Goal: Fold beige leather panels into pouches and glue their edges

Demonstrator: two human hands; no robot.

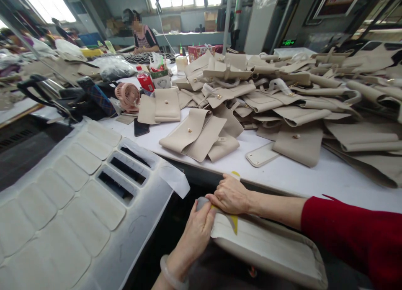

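Note:
A beige bag lies across my lap, its long pale side facing up and a small metal clasp low on its front. My left hand, with a pale bangle on the wrist, is closed on the bag's left end, thumb on top. Beside its fingertips a greyish rounded flap sticks up. My right hand is a fist at the same end, closed around a thin yellow strip. Parts of that strip show above and below the fist; its full shape is hidden.
Left, a sloping board carries rows of beige panels beside dark slots. On the white table are a large heap of beige bag pieces, a phone, a pink fan and a red bottle. Another person sits behind.

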